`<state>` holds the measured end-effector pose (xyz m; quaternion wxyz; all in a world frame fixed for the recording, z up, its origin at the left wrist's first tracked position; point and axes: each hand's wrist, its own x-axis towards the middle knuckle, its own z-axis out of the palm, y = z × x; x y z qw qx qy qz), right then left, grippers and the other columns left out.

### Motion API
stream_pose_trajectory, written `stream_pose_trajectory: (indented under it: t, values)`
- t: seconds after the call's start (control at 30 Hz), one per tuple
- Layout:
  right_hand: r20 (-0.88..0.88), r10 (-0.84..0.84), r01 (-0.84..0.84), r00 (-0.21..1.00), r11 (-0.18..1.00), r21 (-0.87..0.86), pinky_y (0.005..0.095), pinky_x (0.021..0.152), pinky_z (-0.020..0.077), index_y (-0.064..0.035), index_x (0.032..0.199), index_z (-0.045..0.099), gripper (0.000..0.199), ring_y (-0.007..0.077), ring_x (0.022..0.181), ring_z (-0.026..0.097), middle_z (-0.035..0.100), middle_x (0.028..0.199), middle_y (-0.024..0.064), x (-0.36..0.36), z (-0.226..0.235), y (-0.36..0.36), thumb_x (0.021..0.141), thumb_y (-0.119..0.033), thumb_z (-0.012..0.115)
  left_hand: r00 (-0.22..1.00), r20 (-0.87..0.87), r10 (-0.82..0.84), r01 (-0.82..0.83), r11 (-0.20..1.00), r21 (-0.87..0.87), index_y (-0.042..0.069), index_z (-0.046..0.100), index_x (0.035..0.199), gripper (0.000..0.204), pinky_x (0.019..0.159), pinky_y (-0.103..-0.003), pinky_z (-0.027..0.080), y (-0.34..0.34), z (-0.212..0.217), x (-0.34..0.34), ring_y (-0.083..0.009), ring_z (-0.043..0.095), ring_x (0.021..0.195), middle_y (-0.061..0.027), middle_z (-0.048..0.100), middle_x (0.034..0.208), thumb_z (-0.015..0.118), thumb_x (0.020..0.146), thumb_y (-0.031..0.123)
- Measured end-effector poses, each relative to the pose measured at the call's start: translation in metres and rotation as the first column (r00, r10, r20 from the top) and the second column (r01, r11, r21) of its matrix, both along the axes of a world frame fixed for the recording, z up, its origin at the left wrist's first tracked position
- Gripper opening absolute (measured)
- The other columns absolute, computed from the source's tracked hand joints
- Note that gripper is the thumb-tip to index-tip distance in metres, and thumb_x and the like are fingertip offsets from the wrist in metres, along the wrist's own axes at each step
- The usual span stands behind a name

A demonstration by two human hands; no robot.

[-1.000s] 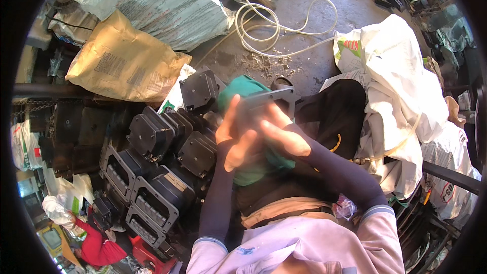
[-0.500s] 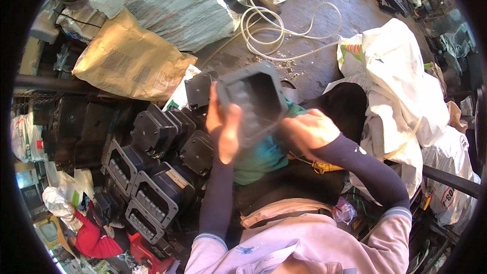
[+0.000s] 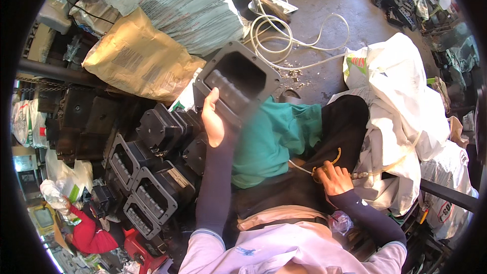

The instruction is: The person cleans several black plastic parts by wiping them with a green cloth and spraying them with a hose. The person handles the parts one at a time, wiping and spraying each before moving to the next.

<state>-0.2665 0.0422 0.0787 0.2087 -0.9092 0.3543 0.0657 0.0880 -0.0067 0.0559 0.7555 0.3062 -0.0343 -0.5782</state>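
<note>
My left hand [image 3: 214, 124] grips the near left side of a black plastic recessed handle housing [image 3: 231, 90], its thumb on the rim. The housing has an open rectangular frame, a ridged grip bar and a dark cavity, and it is tilted upward above my lap. Lower down at the right, my right hand [image 3: 335, 178] is closed around an air blow gun [image 3: 337, 156] with a yellow lever and a thin pale nozzle pointing left. A hose fitting [image 3: 361, 174] joins it on the right. A green cloth [image 3: 269, 144] covers my thigh below the housing.
Several similar black housings [image 3: 151, 193] are stacked at my left. A brown paper sack [image 3: 144, 56] and a large white sack [image 3: 172, 10] lie beyond. A pale hose [image 3: 291, 38] coils on the floor. White sacks [image 3: 395, 106] stand at right; another person [image 3: 94, 228] is at far left.
My right hand has moved away from the housing, down and right, and now holds the air blow gun. My left hand keeps the housing, shifted slightly left and up.
</note>
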Motion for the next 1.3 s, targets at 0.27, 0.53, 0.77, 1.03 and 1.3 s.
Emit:
stream_pose_trajectory:
  t: [0.27,0.53,0.77,1.03,1.3]
  values:
    - [-0.06,0.199,-0.198,0.978,0.98,0.026,0.0421,0.069,0.0512,-0.0061,0.131,0.052,0.069,0.0342,0.083,0.063,0.053,0.119,0.0212,-0.018,-0.002,0.005,0.069,-0.019,0.08,0.999,-0.042,-0.032,0.031,0.999,-0.016,0.01,0.055,0.124,0.034,0.094,-0.053,0.05,-0.034,0.006,0.0,-0.0266,0.063,0.102,-0.0062,0.063,0.108,0.051,0.097,0.03]
    - [0.02,0.136,-0.131,0.991,0.978,-0.163,0.0396,0.061,0.0509,-0.0069,0.126,0.058,0.048,0.0242,0.068,0.063,0.057,0.093,0.0108,-0.009,0.061,-0.031,0.079,-0.016,0.064,0.999,0.001,0.046,-0.046,0.999,0.011,0.005,0.057,0.12,0.032,0.095,-0.04,0.049,-0.057,-0.004,-0.004,-0.0261,0.062,0.104,-0.0111,0.064,0.111,0.057,0.092,0.021]
    - [0.208,-0.068,0.134,0.976,0.936,-0.324,0.0419,0.066,0.0508,-0.0031,0.111,0.059,0.053,0.0322,0.074,0.064,0.064,0.091,0.0135,0.033,0.105,-0.084,0.077,-0.039,0.08,0.942,0.315,0.119,-0.137,0.99,0.034,0.003,0.057,0.125,0.031,0.096,-0.038,0.048,-0.083,-0.038,-0.007,-0.0236,0.061,0.107,-0.0093,0.063,0.114,0.057,0.097,0.016]
    - [0.182,-0.129,0.163,0.975,0.97,-0.183,0.0441,0.067,0.0486,-0.0037,0.08,0.056,0.04,0.0353,0.071,0.063,0.061,0.071,0.0164,0.086,0.051,-0.134,0.086,-0.041,0.071,0.903,0.398,0.162,-0.153,0.987,-0.055,0.009,0.025,0.154,0.066,0.106,-0.033,0.038,-0.078,-0.056,0.004,-0.0206,0.048,0.124,-0.0105,0.046,0.141,0.06,0.098,0.012]
    - [0.128,-0.161,0.181,0.979,0.969,-0.169,0.0463,0.06,0.051,-0.0042,0.079,0.058,0.044,0.0375,0.065,0.065,0.063,0.067,0.0169,0.09,0.057,-0.128,0.086,-0.046,0.069,0.855,0.444,0.268,-0.223,0.963,-0.153,0.014,0.029,0.153,0.066,0.094,-0.033,0.048,-0.074,-0.023,-0.024,-0.0199,0.056,0.111,-0.0099,0.052,0.132,0.061,0.095,0.004]
